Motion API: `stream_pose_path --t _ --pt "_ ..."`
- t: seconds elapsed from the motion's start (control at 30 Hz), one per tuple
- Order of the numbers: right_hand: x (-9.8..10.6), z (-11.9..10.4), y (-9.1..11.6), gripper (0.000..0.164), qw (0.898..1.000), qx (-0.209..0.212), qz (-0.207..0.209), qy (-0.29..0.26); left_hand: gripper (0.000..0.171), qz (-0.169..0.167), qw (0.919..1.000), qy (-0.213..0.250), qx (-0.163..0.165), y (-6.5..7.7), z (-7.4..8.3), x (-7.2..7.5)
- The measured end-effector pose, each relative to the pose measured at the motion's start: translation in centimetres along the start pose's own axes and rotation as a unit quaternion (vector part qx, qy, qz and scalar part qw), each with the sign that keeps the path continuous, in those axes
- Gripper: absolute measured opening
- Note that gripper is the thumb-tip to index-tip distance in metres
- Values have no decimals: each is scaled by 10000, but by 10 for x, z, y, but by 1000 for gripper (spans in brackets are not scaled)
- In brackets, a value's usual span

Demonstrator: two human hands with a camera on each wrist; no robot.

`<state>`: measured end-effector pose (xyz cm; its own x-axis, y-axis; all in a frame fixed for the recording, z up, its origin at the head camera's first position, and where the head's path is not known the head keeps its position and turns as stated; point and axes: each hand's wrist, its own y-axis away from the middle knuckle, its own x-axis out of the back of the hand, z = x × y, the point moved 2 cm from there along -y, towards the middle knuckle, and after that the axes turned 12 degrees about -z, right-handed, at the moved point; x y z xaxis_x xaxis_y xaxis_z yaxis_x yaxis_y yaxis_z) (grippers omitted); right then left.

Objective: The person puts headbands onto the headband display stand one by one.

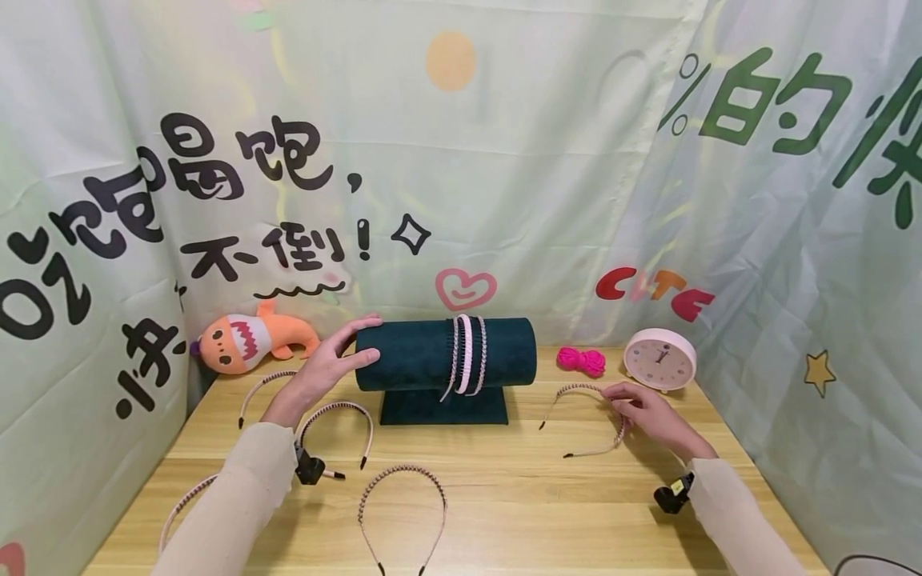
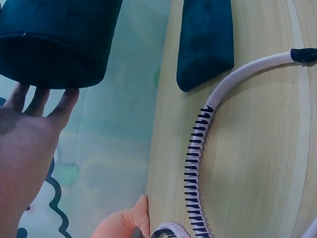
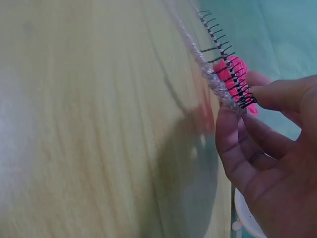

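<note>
Head view | my left fingers (image 1: 358,326), spread, touch the dark teal roll (image 1: 410,354) | my right fingers (image 1: 625,390) pinch a headband (image 1: 578,387)

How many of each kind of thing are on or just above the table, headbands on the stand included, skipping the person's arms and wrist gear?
Headbands: 8 (3 on the stand, 5 off it, counting the one in the right fingers)
Display stand: 1
Orange plush toy: 1
Pink bow: 1
Clock: 1
Total: 12
</note>
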<state>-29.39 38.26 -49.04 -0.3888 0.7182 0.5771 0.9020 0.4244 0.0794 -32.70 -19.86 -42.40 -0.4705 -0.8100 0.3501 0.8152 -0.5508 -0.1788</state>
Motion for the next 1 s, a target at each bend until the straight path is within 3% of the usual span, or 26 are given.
stream_pose_path --t 0.43,0.57,0.73,1.0 --pt "6 -1 7 33 9994 20 -193 -304 55 65 10000 -43 57 -1 -1 0" --pt "7 0 10 37 9980 117 -376 -490 55 68 9999 -47 83 -1 -1 0" --pt "10 -2 18 45 9971 -68 -417 -640 56 48 10000 -53 38 -1 0 0" --pt "11 -13 21 45 9906 -32 -409 -1308 57 28 10000 -87 30 0 -1 0"
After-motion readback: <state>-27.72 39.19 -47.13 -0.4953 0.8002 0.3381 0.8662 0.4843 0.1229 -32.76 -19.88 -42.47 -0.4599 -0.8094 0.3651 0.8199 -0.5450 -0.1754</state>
